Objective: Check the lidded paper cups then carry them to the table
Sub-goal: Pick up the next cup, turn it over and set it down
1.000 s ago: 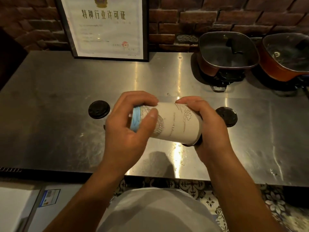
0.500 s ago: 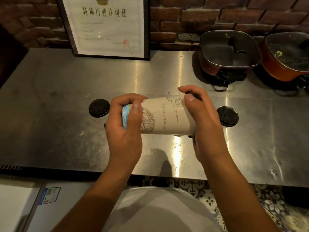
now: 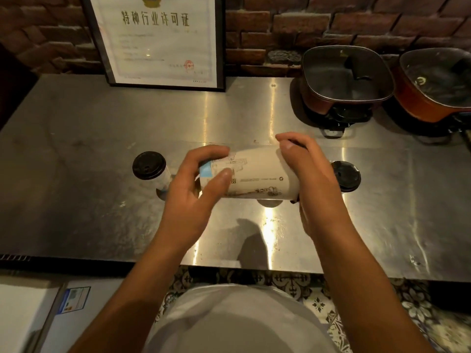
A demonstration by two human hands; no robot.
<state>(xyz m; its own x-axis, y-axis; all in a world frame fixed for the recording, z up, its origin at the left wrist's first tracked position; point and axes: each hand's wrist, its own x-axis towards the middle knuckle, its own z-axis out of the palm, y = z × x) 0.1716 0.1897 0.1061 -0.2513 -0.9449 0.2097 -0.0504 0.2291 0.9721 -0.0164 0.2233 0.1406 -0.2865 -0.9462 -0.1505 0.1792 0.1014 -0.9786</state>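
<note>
I have the paper cup (image 3: 257,174) lying on its side in the air between my two hands, above the steel counter (image 3: 76,174). My left hand (image 3: 193,197) pinches the narrow blue-banded base, thumb across the near face and fingers curled over the far side. My right hand (image 3: 313,184) wraps the wide lidded end, so the lid itself is mostly hidden behind my palm; only a dark sliver shows at the bottom edge.

To do this check well, I think I should keep the squeeze light, since a paper wall dents easily and pressure near the rim could pop the lid. Rolling the cup between my fingertips, rather than regripping, would show me the seam and the lid's seating all round. If it holds liquid, which I cannot tell, keeping it sideways for long risks a leak at the sip hole.

Just left of my left hand stands another lidded cup (image 3: 150,171), and just beyond my right hand a third (image 3: 346,175), both upright and awaiting the same look.
</note>
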